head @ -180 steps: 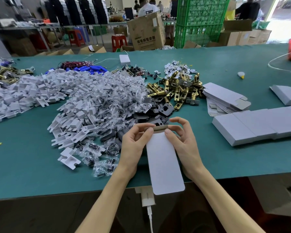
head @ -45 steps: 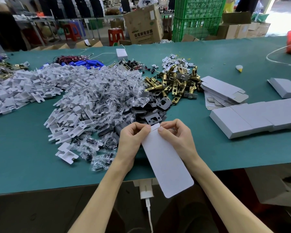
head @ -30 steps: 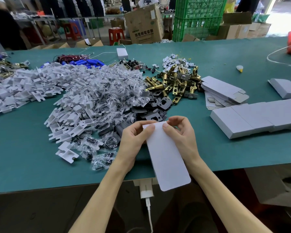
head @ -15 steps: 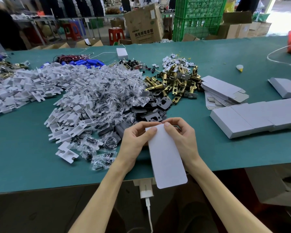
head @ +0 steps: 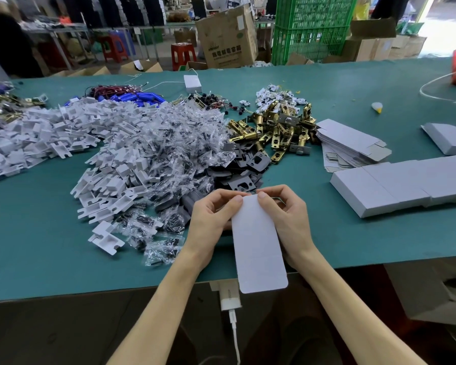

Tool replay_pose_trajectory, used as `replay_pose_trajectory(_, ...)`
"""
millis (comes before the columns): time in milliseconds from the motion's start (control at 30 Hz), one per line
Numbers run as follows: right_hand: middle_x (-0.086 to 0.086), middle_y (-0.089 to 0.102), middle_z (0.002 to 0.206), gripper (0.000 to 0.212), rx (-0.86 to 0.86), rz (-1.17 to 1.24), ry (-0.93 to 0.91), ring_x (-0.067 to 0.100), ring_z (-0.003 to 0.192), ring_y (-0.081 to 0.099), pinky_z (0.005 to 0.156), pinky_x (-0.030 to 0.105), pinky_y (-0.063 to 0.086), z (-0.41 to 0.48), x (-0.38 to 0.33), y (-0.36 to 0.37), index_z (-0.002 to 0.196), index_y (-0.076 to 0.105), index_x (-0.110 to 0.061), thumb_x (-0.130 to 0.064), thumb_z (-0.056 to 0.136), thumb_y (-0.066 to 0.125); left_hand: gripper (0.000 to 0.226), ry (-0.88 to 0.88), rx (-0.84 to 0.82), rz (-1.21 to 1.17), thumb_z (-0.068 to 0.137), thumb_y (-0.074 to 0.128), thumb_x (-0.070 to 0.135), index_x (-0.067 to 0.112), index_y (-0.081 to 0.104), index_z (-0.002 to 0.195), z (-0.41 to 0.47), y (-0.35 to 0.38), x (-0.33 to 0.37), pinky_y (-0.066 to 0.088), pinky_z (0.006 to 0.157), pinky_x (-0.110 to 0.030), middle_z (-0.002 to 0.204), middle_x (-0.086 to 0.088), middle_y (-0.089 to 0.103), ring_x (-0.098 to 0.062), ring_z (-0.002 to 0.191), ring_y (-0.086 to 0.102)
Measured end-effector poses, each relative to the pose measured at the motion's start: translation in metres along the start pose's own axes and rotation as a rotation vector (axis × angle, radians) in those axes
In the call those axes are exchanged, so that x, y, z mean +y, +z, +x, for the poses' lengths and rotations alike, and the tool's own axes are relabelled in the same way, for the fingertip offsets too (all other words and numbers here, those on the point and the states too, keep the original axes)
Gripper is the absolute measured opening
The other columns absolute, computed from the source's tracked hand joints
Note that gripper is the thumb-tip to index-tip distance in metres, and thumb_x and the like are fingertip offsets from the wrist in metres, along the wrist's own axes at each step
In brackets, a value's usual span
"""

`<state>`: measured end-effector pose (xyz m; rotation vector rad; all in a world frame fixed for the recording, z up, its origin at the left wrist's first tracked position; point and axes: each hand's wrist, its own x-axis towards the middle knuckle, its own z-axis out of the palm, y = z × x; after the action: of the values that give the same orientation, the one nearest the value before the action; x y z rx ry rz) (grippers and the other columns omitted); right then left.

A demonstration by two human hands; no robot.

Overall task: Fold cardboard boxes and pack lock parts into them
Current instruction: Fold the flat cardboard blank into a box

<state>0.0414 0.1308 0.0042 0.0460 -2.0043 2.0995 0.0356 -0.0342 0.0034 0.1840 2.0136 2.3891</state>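
A long white cardboard box (head: 257, 243) is held over the table's near edge, its far end up between both hands. My left hand (head: 211, 219) grips the box's left side, thumb on its top face. My right hand (head: 287, 217) grips the right side, thumb on top near the far end. Behind the hands lie dark grey strike plates (head: 244, 167), brass latch bolts (head: 279, 133) and a heap of clear screw bags (head: 174, 154). White plastic inserts (head: 63, 133) spread to the left.
A stack of flat box blanks (head: 350, 143) lies at the right, with a row of folded white boxes (head: 406, 183) nearer me. The green table (head: 37, 246) ends just below my wrists. Blue cells and wires (head: 134, 96) lie at the back. Cartons and green crates stand beyond.
The box's far-end flap, open six seconds ago, is now closed. Over the last second the box has straightened and both thumbs have settled on its top face.
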Motion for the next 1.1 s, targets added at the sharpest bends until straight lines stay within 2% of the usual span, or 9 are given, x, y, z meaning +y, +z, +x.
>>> replay_pose_trajectory(167, -0.001, 0.072, 0.095, 0.005, -0.017, 0.009, 0.019, 0.014, 0.082, 0.066, 0.069, 0.030, 0.055, 0.0002, -0.0004, 0.0008, 0.100, 0.068, -0.016, -0.021, 0.098, 0.068, 0.019, 0.019, 0.019, 0.019, 0.105, 0.061, 0.023, 0.012, 0.077, 0.109, -0.0010, 0.0016, 0.0011, 0.060, 0.066, -0.032, 0.108, -0.010, 0.077, -0.022, 0.088, 0.069)
replay_pose_trajectory(300, 0.000, 0.071, 0.096, 0.010, 0.078, 0.058, 0.102, 0.013, 0.082, 0.064, 0.070, 0.033, 0.053, 0.0033, 0.0022, 0.0009, 0.100, 0.068, -0.016, -0.024, 0.100, 0.063, 0.032, 0.092, -0.021, 0.047, 0.110, 0.049, 0.009, 0.025, 0.069, 0.129, 0.0005, 0.0021, 0.0015, 0.061, 0.080, -0.032, 0.129, 0.001, 0.072, -0.025, 0.113, 0.070)
replay_pose_trajectory(433, 0.004, 0.068, 0.095, 0.015, 0.097, 0.004, 0.139, 0.019, 0.084, 0.062, 0.073, 0.038, 0.051, 0.0058, 0.0036, 0.0025, 0.098, 0.067, -0.013, -0.026, 0.101, 0.060, 0.061, 0.135, -0.165, 0.130, 0.092, 0.072, 0.013, 0.044, 0.057, 0.143, 0.0000, 0.0036, -0.0003, 0.053, 0.086, -0.036, 0.143, -0.012, 0.062, -0.023, 0.112, 0.065)
replay_pose_trajectory(567, 0.010, 0.070, 0.092, 0.035, 0.069, 0.070, 0.178, 0.023, 0.080, 0.065, 0.069, 0.039, 0.049, 0.0052, 0.0011, 0.0047, 0.101, 0.067, -0.008, -0.039, 0.106, 0.051, 0.055, 0.148, -0.101, 0.145, 0.086, 0.077, 0.013, 0.038, 0.065, 0.133, 0.0021, 0.0012, -0.0036, 0.053, 0.091, -0.045, 0.130, -0.003, 0.071, -0.019, 0.110, 0.067)
replay_pose_trajectory(667, 0.022, 0.073, 0.097, 0.042, 0.012, 0.245, 0.163, 0.031, 0.080, 0.070, 0.064, 0.039, 0.056, 0.0055, -0.0025, 0.0032, 0.111, 0.067, 0.001, -0.033, 0.110, 0.042, 0.046, 0.190, -0.088, 0.179, 0.087, 0.081, 0.020, 0.025, 0.067, 0.130, 0.0025, 0.0022, -0.0060, 0.054, 0.098, -0.055, 0.132, -0.009, 0.068, -0.030, 0.120, 0.066)
replay_pose_trajectory(767, 0.018, 0.075, 0.101, 0.042, 0.006, 0.223, 0.131, 0.026, 0.079, 0.070, 0.057, 0.033, 0.056, 0.0045, -0.0038, 0.0060, 0.113, 0.069, -0.007, -0.032, 0.112, 0.036, 0.032, 0.117, -0.036, 0.149, 0.091, 0.080, 0.026, 0.017, 0.071, 0.120, 0.0023, 0.0040, -0.0050, 0.060, 0.078, -0.040, 0.117, -0.011, 0.074, -0.032, 0.103, 0.072)
replay_pose_trajectory(867, 0.017, 0.073, 0.108, 0.041, 0.020, 0.203, 0.137, 0.025, 0.086, 0.068, 0.060, 0.033, 0.057, 0.0052, -0.0015, 0.0074, 0.112, 0.069, -0.012, -0.038, 0.111, 0.037, 0.023, 0.084, -0.019, 0.145, 0.090, 0.079, 0.025, 0.016, 0.074, 0.110, 0.0014, 0.0056, -0.0037, 0.058, 0.069, -0.029, 0.103, -0.007, 0.077, -0.021, 0.080, 0.072)
replay_pose_trajectory(1000, 0.014, 0.074, 0.106, 0.049, -0.020, 0.202, 0.096, 0.024, 0.084, 0.069, 0.060, 0.033, 0.057, 0.0047, -0.0014, 0.0067, 0.117, 0.069, -0.015, -0.052, 0.106, 0.039, 0.019, 0.074, -0.022, 0.137, 0.091, 0.079, 0.016, 0.010, 0.072, 0.108, 0.0022, 0.0054, -0.0050, 0.059, 0.070, -0.029, 0.104, -0.014, 0.075, -0.022, 0.088, 0.070)
replay_pose_trajectory(1100, 0.010, 0.073, 0.106, 0.045, -0.059, 0.128, 0.061, 0.021, 0.086, 0.068, 0.060, 0.031, 0.056, 0.0033, -0.0002, 0.0063, 0.116, 0.068, -0.015, -0.052, 0.102, 0.046, 0.029, 0.078, -0.012, 0.118, 0.091, 0.079, 0.025, 0.012, 0.069, 0.115, 0.0021, 0.0045, -0.0046, 0.061, 0.085, -0.032, 0.111, -0.008, 0.077, -0.023, 0.103, 0.073)
